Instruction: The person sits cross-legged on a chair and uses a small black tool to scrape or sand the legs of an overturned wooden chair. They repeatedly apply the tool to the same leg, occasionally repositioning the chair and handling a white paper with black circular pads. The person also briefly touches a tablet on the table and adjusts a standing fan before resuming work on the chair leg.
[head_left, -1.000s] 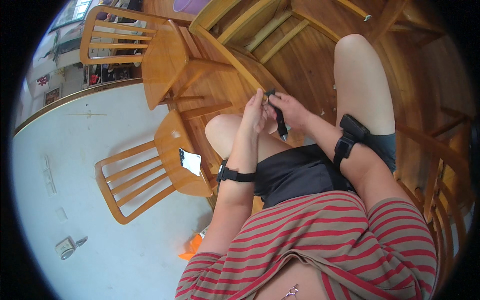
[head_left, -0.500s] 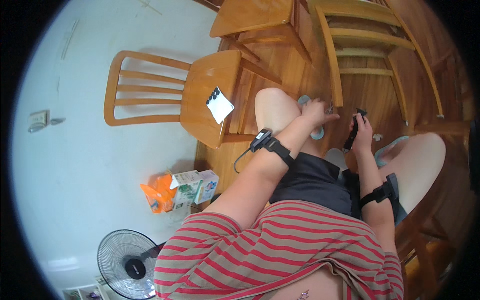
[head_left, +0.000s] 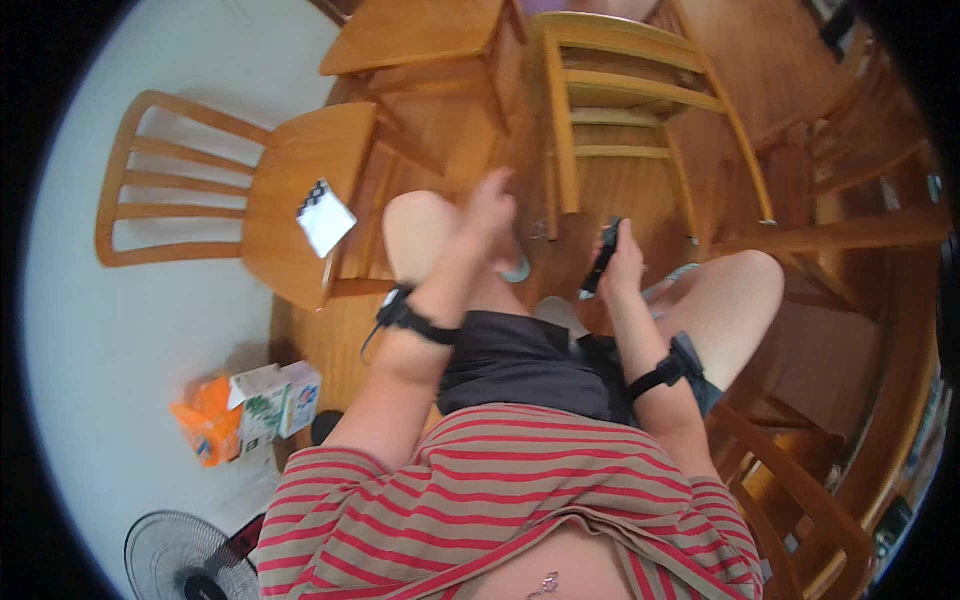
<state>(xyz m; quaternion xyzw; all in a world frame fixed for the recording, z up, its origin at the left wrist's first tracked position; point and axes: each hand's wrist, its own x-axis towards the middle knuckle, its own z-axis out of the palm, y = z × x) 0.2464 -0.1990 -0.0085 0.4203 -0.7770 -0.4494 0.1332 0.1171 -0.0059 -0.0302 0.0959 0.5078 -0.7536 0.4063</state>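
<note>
My right hand [head_left: 627, 265] is wrapped round a slim black hand tool [head_left: 602, 260], held upright over my lap; its exact kind is unclear. My left hand [head_left: 490, 212] is above my left knee, empty as far as I can see, its fingers smeared by motion. Ahead of both hands a wooden chair [head_left: 640, 80] lies tipped, with its legs pointing toward me. A small, pale, wispy thing [head_left: 540, 230] is by the end of its nearest left leg. On the seat of another wooden chair [head_left: 290, 150] at left rests a white sheet [head_left: 327, 225] bearing several black round pads [head_left: 313, 193].
A further wooden seat [head_left: 410, 40] stands at the back. Along the left wall are an orange bag [head_left: 212, 415], printed cartons [head_left: 262, 400] and a fan [head_left: 185, 560]. More wooden furniture [head_left: 800, 480] is close on my right.
My left hand has drawn away from the tipped chair's leg, leftward and up toward the chair with the sheet. My right hand keeps the tool. The whole view has shifted.
</note>
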